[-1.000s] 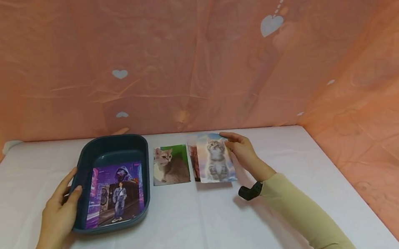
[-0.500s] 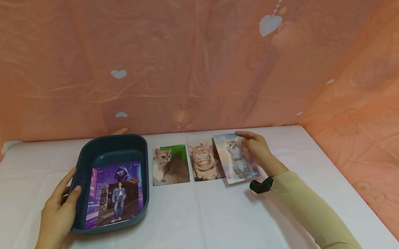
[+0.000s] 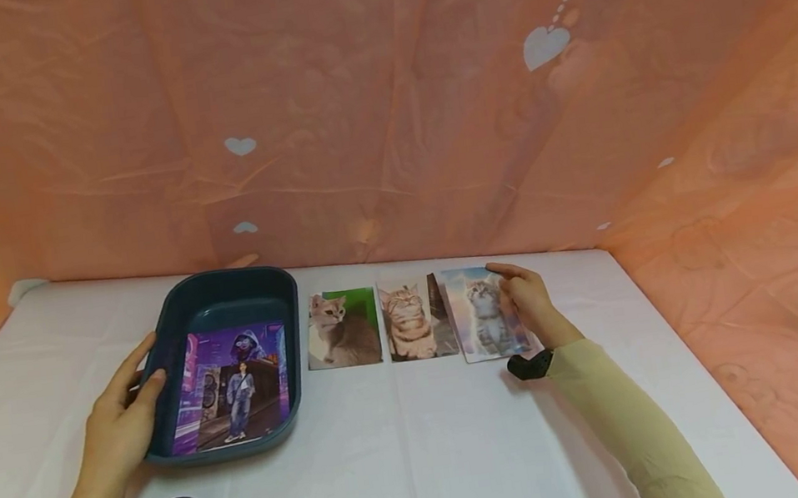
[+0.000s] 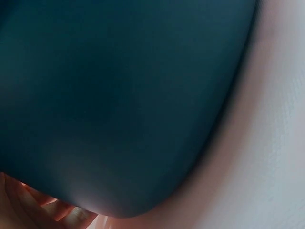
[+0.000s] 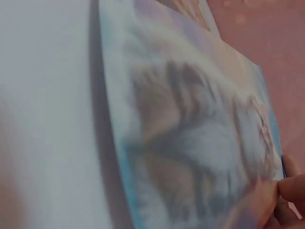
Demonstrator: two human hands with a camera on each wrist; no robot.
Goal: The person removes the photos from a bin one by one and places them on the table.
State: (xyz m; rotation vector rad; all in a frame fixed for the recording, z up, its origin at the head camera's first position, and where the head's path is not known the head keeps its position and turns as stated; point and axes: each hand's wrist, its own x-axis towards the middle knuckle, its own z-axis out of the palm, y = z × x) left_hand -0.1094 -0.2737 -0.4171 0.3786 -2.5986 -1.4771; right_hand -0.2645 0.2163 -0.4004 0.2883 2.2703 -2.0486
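My right hand (image 3: 537, 306) pinches the right edge of a photo card of a grey kitten against a pastel sky (image 3: 484, 330). This card lies close over the white cloth, its far left corner near the neighbouring card. In the right wrist view the thumb and fingers hold the card (image 5: 200, 129) by its edge, and a shadow runs along the near side. My left hand (image 3: 118, 425) grips the left side of a dark blue-green tray (image 3: 218, 285), thumb at the rim. The tray's wall (image 4: 124, 95) fills most of the left wrist view, with fingertips curled at its lower edge.
Left of the held card lie a card of a striped cat with closed eyes (image 3: 409, 327) and a card of a cat on green (image 3: 346, 336). Inside the tray is a purple picture (image 3: 185, 420) under one of a standing person (image 3: 241, 404). An orange curtain (image 3: 382, 117) hangs behind.
My right hand has carried the kitten card to the right and lower, uncovering the striped cat card. The left hand and tray have stayed in place.
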